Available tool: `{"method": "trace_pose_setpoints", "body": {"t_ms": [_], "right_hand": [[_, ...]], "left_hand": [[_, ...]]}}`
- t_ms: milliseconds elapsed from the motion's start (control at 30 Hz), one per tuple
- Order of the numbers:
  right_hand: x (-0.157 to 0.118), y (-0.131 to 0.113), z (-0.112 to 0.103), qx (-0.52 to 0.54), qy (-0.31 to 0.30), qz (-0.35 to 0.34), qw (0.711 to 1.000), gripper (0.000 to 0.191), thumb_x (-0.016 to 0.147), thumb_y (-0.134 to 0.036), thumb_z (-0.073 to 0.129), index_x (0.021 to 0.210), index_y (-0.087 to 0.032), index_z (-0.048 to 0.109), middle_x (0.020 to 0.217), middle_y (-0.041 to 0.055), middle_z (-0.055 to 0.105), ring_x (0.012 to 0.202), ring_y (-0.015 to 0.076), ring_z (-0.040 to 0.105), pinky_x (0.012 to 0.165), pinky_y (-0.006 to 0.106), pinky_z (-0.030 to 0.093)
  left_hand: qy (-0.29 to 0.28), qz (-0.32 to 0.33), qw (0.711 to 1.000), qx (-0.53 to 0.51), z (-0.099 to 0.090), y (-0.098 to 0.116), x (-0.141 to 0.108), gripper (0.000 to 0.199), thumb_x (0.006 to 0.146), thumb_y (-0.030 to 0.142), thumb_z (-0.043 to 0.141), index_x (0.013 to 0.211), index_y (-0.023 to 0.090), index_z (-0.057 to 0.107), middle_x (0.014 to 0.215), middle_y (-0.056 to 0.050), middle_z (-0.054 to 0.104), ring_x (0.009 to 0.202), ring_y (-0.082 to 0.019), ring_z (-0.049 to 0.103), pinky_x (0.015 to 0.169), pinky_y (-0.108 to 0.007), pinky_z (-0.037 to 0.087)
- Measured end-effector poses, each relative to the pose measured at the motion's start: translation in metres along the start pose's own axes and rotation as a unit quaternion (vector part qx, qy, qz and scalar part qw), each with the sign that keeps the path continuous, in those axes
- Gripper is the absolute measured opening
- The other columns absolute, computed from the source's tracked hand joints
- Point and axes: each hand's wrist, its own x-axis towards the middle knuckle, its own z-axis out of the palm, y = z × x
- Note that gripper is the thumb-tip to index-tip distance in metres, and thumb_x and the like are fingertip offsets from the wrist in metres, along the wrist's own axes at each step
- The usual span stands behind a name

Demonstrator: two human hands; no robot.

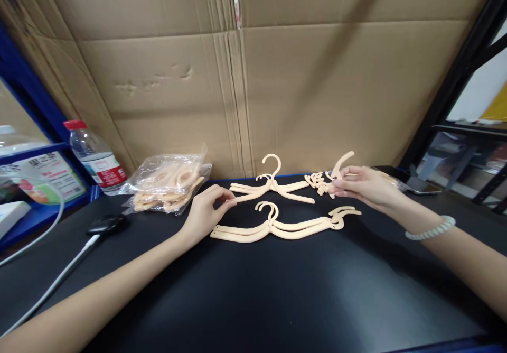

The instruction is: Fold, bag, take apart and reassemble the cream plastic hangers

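Two sets of beige folding hangers lie on the black table, a rear set and a front set. My left hand pinches the left arm end of the rear hanger. My right hand has its fingers closed on a curved beige piece, raised above the table at the right. Beside those fingers is a small pile of beige parts. More curved beige pieces rest at the right end of the front hangers.
Plastic bags of beige parts and a red-capped bottle stand at the back left. A black device with a white cable lies nearer. Cardboard walls the back; a dark flat object lies back right.
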Motion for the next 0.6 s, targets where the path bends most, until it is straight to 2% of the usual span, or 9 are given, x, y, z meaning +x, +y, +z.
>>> {"method": "trace_pose_setpoints", "body": {"t_ms": [133, 267, 367, 433, 600], "right_hand": [[-0.006, -0.002, 0.012, 0.027, -0.019, -0.001, 0.999, 0.038, 0.058, -0.037, 0.084, 0.079, -0.02, 0.057, 0.086, 0.0056, 0.071, 0.086, 0.0232, 0.07, 0.086, 0.04, 0.057], [-0.008, -0.003, 0.017, 0.044, -0.018, 0.011, 0.999, 0.034, 0.059, -0.037, 0.083, 0.076, -0.019, 0.06, 0.087, 0.0046, 0.068, 0.083, 0.0197, 0.068, 0.085, 0.038, 0.057], [-0.008, -0.003, 0.016, 0.066, -0.022, 0.016, 0.997, 0.034, 0.061, -0.039, 0.083, 0.073, -0.019, 0.058, 0.087, 0.0039, 0.064, 0.084, 0.0189, 0.065, 0.084, 0.04, 0.057], [-0.007, -0.003, 0.014, 0.08, -0.048, 0.03, 0.995, 0.032, 0.065, -0.038, 0.081, 0.072, -0.019, 0.056, 0.085, 0.0031, 0.062, 0.088, 0.0199, 0.063, 0.086, 0.042, 0.056], [-0.007, -0.005, 0.014, 0.155, -0.099, 0.078, 0.98, 0.022, 0.074, -0.028, 0.072, 0.07, -0.019, 0.052, 0.091, 0.0051, 0.063, 0.099, 0.0246, 0.063, 0.089, 0.046, 0.055]], "left_hand": [[0.036, -0.058, 0.995, -0.073, 0.005, 0.006, -0.002, 0.011, 0.082, 0.031, 0.062, 0.083, 0.02, 0.064, 0.08, -0.001, 0.063, 0.074, -0.016, 0.058, 0.071, -0.031, 0.05], [0.049, -0.056, 0.994, -0.079, 0.007, 0.009, -0.004, 0.021, 0.084, 0.029, 0.058, 0.102, 0.023, 0.068, 0.075, 0.0, 0.054, 0.073, -0.016, 0.055, 0.069, -0.032, 0.048], [0.046, -0.048, 0.996, -0.063, 0.008, 0.01, -0.006, 0.02, 0.085, 0.027, 0.056, 0.099, 0.024, 0.07, 0.071, 0.001, 0.047, 0.069, -0.016, 0.051, 0.065, -0.031, 0.046], [0.04, -0.049, 0.996, -0.071, 0.009, 0.01, -0.007, 0.018, 0.085, 0.025, 0.056, 0.096, 0.024, 0.071, 0.071, 0.001, 0.047, 0.069, -0.016, 0.051, 0.065, -0.031, 0.046], [0.031, -0.051, 0.995, -0.08, 0.013, 0.008, -0.009, 0.017, 0.085, 0.024, 0.057, 0.094, 0.022, 0.071, 0.071, 0.001, 0.048, 0.068, -0.016, 0.051, 0.063, -0.03, 0.045]]}}
